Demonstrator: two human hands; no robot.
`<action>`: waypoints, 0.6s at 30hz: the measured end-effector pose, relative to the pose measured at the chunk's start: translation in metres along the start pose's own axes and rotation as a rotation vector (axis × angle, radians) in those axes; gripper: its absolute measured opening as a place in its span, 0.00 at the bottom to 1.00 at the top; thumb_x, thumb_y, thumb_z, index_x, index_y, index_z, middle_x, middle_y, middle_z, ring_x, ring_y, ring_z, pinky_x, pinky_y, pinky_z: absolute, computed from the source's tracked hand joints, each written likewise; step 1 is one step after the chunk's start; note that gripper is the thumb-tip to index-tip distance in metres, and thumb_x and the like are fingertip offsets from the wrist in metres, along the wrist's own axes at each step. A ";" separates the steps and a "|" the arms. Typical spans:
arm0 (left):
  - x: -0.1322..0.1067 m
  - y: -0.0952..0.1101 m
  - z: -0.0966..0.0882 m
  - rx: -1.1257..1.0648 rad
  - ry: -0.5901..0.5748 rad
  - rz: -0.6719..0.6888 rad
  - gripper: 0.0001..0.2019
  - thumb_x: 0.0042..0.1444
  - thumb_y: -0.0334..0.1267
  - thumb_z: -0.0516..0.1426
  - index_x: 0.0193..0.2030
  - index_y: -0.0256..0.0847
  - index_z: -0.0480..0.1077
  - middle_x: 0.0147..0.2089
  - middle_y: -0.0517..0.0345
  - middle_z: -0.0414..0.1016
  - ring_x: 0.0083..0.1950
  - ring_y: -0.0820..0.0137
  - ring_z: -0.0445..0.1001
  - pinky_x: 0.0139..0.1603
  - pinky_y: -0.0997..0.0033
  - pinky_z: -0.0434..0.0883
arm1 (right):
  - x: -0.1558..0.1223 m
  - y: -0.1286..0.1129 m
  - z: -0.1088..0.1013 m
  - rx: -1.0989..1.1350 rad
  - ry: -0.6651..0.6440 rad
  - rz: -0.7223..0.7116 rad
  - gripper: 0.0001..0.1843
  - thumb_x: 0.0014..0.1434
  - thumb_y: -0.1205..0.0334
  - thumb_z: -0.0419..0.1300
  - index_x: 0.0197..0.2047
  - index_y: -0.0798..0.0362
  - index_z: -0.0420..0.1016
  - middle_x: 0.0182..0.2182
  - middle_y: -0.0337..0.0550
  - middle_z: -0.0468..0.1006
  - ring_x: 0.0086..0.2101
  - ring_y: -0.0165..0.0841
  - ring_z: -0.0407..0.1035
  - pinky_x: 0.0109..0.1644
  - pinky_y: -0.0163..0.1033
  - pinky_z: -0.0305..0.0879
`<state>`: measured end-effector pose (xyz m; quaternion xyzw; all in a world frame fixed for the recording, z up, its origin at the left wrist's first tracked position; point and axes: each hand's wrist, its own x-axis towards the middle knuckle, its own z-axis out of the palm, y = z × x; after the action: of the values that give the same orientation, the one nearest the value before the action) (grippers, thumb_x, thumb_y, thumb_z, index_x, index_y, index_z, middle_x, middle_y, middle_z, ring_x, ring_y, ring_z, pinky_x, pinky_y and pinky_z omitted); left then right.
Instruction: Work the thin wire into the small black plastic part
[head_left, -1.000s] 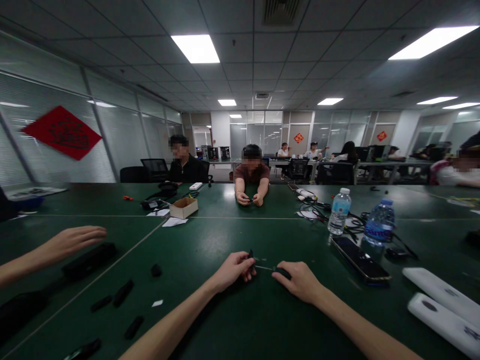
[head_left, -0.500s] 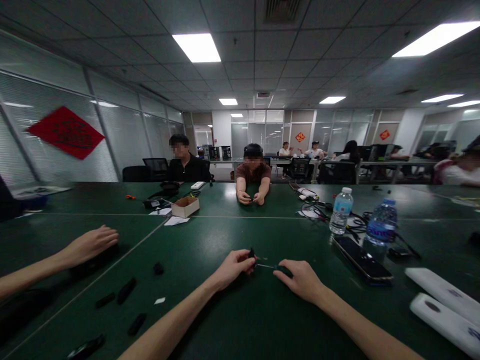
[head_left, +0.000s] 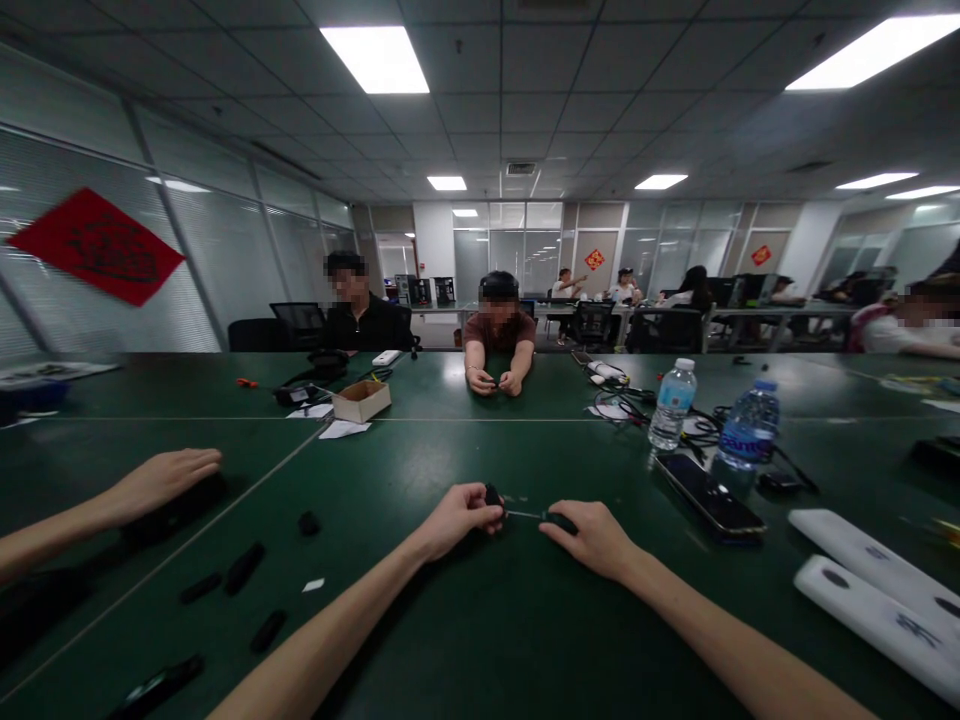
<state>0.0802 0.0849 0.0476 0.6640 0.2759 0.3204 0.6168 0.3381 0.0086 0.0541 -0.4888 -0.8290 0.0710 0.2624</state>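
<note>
In the middle of the green table [head_left: 480, 620], my left hand [head_left: 459, 518] is closed round a small black part [head_left: 493, 496], mostly covered by the fingers. My right hand [head_left: 592, 532] grips the dark handle of a screwdriver [head_left: 523, 515]. Its thin metal shaft points left and its tip meets or nearly meets the black part; I cannot tell which. Left of my left forearm lie several small black pieces [head_left: 244, 568] and a scrap of white paper [head_left: 313, 585].
At right stand two water bottles [head_left: 673, 405], a phone [head_left: 709, 497], tangled cables [head_left: 622, 390] and two white devices [head_left: 877, 615]. Another person's hand [head_left: 169, 482] rests on a black object at left. An open cardboard box [head_left: 362, 401] sits farther back, and a person [head_left: 499, 330] is seated opposite.
The whole view has shifted slightly, so everything sits a little higher and to the left. Both hands keep their grip, with the screwdriver still directed at the black part.
</note>
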 end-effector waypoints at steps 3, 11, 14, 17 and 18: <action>-0.001 0.001 0.001 -0.022 -0.003 -0.006 0.15 0.51 0.40 0.63 0.42 0.33 0.70 0.34 0.53 0.76 0.35 0.69 0.75 0.37 0.70 0.70 | 0.000 0.000 -0.001 0.003 0.004 -0.015 0.15 0.66 0.51 0.53 0.44 0.52 0.74 0.34 0.41 0.77 0.31 0.31 0.70 0.36 0.35 0.65; -0.003 0.003 0.002 -0.025 -0.020 0.008 0.16 0.51 0.39 0.64 0.42 0.34 0.68 0.40 0.49 0.78 0.38 0.67 0.77 0.39 0.67 0.72 | 0.000 0.000 -0.001 0.031 0.009 -0.019 0.14 0.66 0.51 0.53 0.44 0.52 0.74 0.34 0.41 0.77 0.31 0.31 0.71 0.35 0.34 0.65; -0.003 0.000 0.005 0.056 -0.062 -0.007 0.16 0.49 0.39 0.65 0.42 0.35 0.67 0.39 0.50 0.78 0.37 0.66 0.77 0.37 0.67 0.72 | 0.001 0.000 0.001 0.025 0.015 -0.023 0.14 0.66 0.52 0.53 0.45 0.51 0.74 0.35 0.41 0.77 0.32 0.32 0.71 0.36 0.35 0.65; -0.002 -0.003 0.008 0.134 -0.108 -0.029 0.17 0.48 0.39 0.65 0.42 0.35 0.68 0.37 0.51 0.78 0.37 0.65 0.77 0.34 0.69 0.71 | 0.001 -0.001 0.001 0.011 0.033 -0.021 0.14 0.66 0.52 0.54 0.45 0.51 0.74 0.35 0.41 0.77 0.32 0.32 0.71 0.36 0.35 0.65; -0.002 -0.003 0.009 0.141 -0.112 -0.025 0.17 0.49 0.39 0.65 0.43 0.35 0.68 0.38 0.50 0.78 0.38 0.65 0.77 0.34 0.69 0.71 | 0.001 -0.001 0.001 0.007 0.045 -0.015 0.14 0.66 0.52 0.54 0.45 0.51 0.74 0.34 0.41 0.77 0.31 0.32 0.71 0.36 0.35 0.65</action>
<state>0.0856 0.0780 0.0439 0.7191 0.2714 0.2549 0.5868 0.3362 0.0093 0.0537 -0.4830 -0.8263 0.0610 0.2831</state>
